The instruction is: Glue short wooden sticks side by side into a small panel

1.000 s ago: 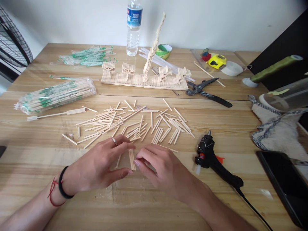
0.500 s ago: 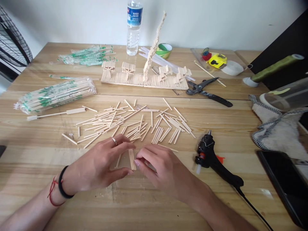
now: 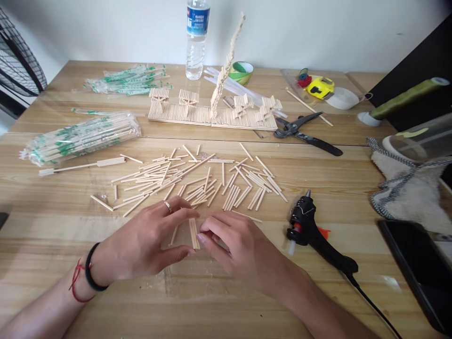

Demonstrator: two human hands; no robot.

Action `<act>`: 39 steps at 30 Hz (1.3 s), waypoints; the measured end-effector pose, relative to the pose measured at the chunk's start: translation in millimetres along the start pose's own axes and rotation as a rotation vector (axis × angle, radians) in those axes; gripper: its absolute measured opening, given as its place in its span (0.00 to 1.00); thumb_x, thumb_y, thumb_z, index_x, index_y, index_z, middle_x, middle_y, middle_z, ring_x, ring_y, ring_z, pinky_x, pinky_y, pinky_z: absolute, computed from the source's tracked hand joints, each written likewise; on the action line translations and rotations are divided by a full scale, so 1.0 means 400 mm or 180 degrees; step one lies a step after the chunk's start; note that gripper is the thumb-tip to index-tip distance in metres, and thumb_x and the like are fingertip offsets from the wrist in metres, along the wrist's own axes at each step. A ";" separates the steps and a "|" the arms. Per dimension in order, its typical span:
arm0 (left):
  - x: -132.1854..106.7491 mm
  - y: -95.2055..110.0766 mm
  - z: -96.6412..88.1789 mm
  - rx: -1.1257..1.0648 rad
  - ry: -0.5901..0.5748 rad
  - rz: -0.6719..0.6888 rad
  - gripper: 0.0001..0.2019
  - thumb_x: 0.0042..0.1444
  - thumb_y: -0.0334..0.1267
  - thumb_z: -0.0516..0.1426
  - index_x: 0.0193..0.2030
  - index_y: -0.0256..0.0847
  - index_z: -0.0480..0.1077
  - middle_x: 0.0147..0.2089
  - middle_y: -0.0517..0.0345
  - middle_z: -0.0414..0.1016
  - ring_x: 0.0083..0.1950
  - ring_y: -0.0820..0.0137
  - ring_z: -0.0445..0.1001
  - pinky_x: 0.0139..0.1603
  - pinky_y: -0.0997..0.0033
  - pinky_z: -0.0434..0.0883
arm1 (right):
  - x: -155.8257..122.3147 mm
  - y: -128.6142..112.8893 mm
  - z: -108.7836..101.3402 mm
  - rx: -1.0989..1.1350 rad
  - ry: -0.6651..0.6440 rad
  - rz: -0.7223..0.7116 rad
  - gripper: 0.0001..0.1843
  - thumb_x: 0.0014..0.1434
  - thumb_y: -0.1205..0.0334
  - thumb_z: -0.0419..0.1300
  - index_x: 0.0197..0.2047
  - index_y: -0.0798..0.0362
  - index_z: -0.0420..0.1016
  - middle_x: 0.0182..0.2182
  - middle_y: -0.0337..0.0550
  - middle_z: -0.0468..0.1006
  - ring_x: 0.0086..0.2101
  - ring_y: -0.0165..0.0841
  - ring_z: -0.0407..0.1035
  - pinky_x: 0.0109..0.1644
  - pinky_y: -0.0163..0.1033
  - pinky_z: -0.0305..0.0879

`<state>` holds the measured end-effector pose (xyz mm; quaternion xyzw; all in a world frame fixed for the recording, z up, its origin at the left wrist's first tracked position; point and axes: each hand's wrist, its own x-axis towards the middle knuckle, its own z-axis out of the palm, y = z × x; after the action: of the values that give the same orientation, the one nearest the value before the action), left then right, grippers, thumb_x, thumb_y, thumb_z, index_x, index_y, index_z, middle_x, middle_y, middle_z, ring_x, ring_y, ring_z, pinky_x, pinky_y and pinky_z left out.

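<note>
Several short wooden sticks [image 3: 194, 233] lie side by side as a small group at the front middle of the table. My left hand [image 3: 148, 235] curves around them, index finger at their far end and thumb at the near end, gripping them lengthwise. My right hand [image 3: 233, 240], its fingers curled and pinched together, touches the group's right side. Beyond both hands spreads a scatter of loose wooden sticks [image 3: 231, 197]. One more stick [image 3: 174, 235] shows under my left hand's arch. A black glue gun [image 3: 302, 221] rests to the right of my right hand.
A stick-built structure [image 3: 180, 115] with a tall leaning column stands behind the scatter. Around it are a water bottle [image 3: 196, 42], cutting pliers [image 3: 303, 134], a yellow tape measure [image 3: 319, 87] and bagged sticks [image 3: 84, 136]. At right lie a phone [image 3: 416, 268] and cloth [image 3: 399, 183].
The view has shifted very slightly. Both hands and the grouped sticks keep the same positions.
</note>
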<state>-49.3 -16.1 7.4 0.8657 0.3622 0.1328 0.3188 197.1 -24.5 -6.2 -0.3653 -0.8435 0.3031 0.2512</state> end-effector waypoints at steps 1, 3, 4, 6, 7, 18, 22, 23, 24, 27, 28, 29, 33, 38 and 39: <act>0.000 0.000 0.000 -0.0004 -0.0008 -0.0001 0.22 0.69 0.37 0.63 0.67 0.43 0.68 0.63 0.46 0.73 0.57 0.57 0.80 0.56 0.58 0.77 | 0.000 0.000 0.000 0.0005 -0.0008 0.0008 0.10 0.71 0.73 0.62 0.37 0.52 0.73 0.32 0.39 0.77 0.32 0.34 0.70 0.39 0.38 0.64; 0.000 -0.001 0.002 -0.0004 -0.0002 0.0004 0.22 0.69 0.37 0.63 0.68 0.43 0.68 0.63 0.46 0.73 0.57 0.57 0.80 0.56 0.58 0.77 | 0.000 0.000 0.000 -0.0003 -0.0016 0.0018 0.10 0.71 0.72 0.62 0.36 0.52 0.73 0.31 0.38 0.77 0.32 0.34 0.70 0.39 0.39 0.64; -0.001 -0.002 0.004 0.0001 0.0005 0.0002 0.22 0.69 0.37 0.63 0.68 0.43 0.67 0.64 0.46 0.73 0.57 0.57 0.80 0.56 0.58 0.77 | -0.002 0.001 0.000 -0.0015 -0.0018 0.0020 0.10 0.71 0.72 0.62 0.36 0.52 0.73 0.31 0.38 0.76 0.32 0.34 0.70 0.39 0.39 0.64; -0.001 -0.003 0.006 0.0012 0.0022 0.0000 0.23 0.69 0.36 0.63 0.68 0.43 0.67 0.64 0.46 0.73 0.57 0.57 0.80 0.56 0.58 0.77 | -0.005 0.002 0.001 -0.0042 -0.0025 0.0018 0.10 0.72 0.71 0.62 0.36 0.52 0.74 0.32 0.38 0.77 0.32 0.34 0.70 0.40 0.39 0.64; -0.002 -0.003 0.006 0.0014 0.0022 0.0002 0.22 0.69 0.36 0.63 0.68 0.43 0.67 0.64 0.46 0.72 0.57 0.57 0.80 0.57 0.57 0.77 | -0.006 0.003 0.001 -0.0052 -0.0034 0.0023 0.10 0.72 0.71 0.62 0.36 0.52 0.74 0.32 0.38 0.77 0.32 0.34 0.70 0.40 0.39 0.64; -0.001 0.000 0.005 0.0001 0.0067 0.0066 0.24 0.68 0.35 0.63 0.69 0.45 0.66 0.64 0.46 0.73 0.60 0.56 0.80 0.58 0.58 0.77 | -0.003 0.004 0.002 -0.0052 -0.0071 0.0060 0.11 0.71 0.72 0.62 0.36 0.50 0.72 0.33 0.39 0.78 0.34 0.35 0.71 0.41 0.40 0.67; -0.002 -0.001 0.004 -0.0014 0.0063 0.0094 0.24 0.69 0.35 0.63 0.69 0.45 0.66 0.64 0.46 0.73 0.60 0.56 0.80 0.58 0.58 0.78 | -0.003 0.005 0.005 -0.0057 -0.0066 0.0028 0.11 0.71 0.72 0.63 0.36 0.50 0.72 0.33 0.39 0.78 0.33 0.35 0.71 0.40 0.40 0.66; -0.002 -0.001 0.004 -0.0015 0.0054 0.0104 0.24 0.69 0.35 0.63 0.69 0.44 0.66 0.64 0.45 0.73 0.60 0.56 0.80 0.58 0.58 0.78 | -0.003 0.005 0.006 -0.0048 -0.0063 0.0019 0.11 0.71 0.73 0.63 0.36 0.50 0.72 0.33 0.39 0.78 0.33 0.35 0.71 0.40 0.39 0.66; -0.002 -0.001 0.004 -0.0011 0.0045 0.0107 0.23 0.69 0.35 0.63 0.69 0.44 0.66 0.64 0.45 0.73 0.60 0.56 0.80 0.58 0.58 0.78 | -0.003 0.004 0.006 -0.0039 -0.0060 0.0019 0.11 0.71 0.73 0.63 0.36 0.51 0.72 0.33 0.39 0.78 0.33 0.34 0.71 0.41 0.39 0.66; -0.002 0.000 0.002 0.0001 0.0026 0.0098 0.23 0.69 0.35 0.62 0.68 0.43 0.66 0.63 0.44 0.73 0.59 0.56 0.80 0.57 0.57 0.78 | -0.004 0.004 0.004 -0.0027 -0.0067 0.0037 0.11 0.71 0.72 0.63 0.36 0.51 0.72 0.33 0.39 0.78 0.33 0.34 0.71 0.41 0.39 0.67; -0.002 0.001 0.002 0.0003 0.0023 0.0089 0.22 0.69 0.35 0.62 0.68 0.43 0.66 0.63 0.44 0.73 0.59 0.56 0.80 0.57 0.57 0.78 | -0.004 0.004 0.003 -0.0031 -0.0074 0.0040 0.11 0.71 0.72 0.63 0.36 0.50 0.72 0.33 0.39 0.78 0.33 0.34 0.71 0.41 0.40 0.67; -0.002 0.001 0.001 0.0004 0.0026 0.0086 0.22 0.69 0.35 0.62 0.68 0.43 0.67 0.63 0.44 0.74 0.59 0.56 0.80 0.58 0.57 0.78 | -0.004 0.004 0.002 -0.0039 -0.0087 0.0050 0.11 0.71 0.72 0.62 0.36 0.50 0.72 0.33 0.39 0.79 0.34 0.35 0.71 0.41 0.40 0.67; -0.001 0.001 0.001 -0.0004 0.0047 0.0084 0.23 0.68 0.35 0.63 0.68 0.43 0.68 0.63 0.44 0.74 0.59 0.56 0.80 0.59 0.57 0.79 | -0.003 0.003 0.000 -0.0076 -0.0127 0.0085 0.11 0.73 0.70 0.61 0.36 0.50 0.72 0.33 0.39 0.79 0.34 0.35 0.72 0.41 0.40 0.68; 0.001 0.001 0.002 -0.0025 0.0065 0.0089 0.22 0.68 0.35 0.63 0.67 0.43 0.69 0.63 0.44 0.75 0.59 0.55 0.81 0.59 0.57 0.79 | -0.002 0.003 0.001 -0.0109 -0.0146 0.0075 0.11 0.74 0.70 0.60 0.36 0.50 0.73 0.33 0.39 0.78 0.33 0.35 0.72 0.40 0.40 0.67; 0.001 0.002 0.002 -0.0022 0.0059 0.0094 0.22 0.68 0.35 0.63 0.67 0.43 0.69 0.63 0.44 0.75 0.60 0.55 0.81 0.59 0.57 0.79 | -0.002 0.003 0.001 -0.0116 -0.0150 0.0071 0.11 0.74 0.69 0.60 0.36 0.50 0.73 0.32 0.39 0.78 0.33 0.35 0.71 0.39 0.40 0.67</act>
<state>-48.3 -16.5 7.2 0.8686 0.3520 0.1468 0.3164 197.9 -24.7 -7.3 -0.3719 -0.8505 0.2989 0.2212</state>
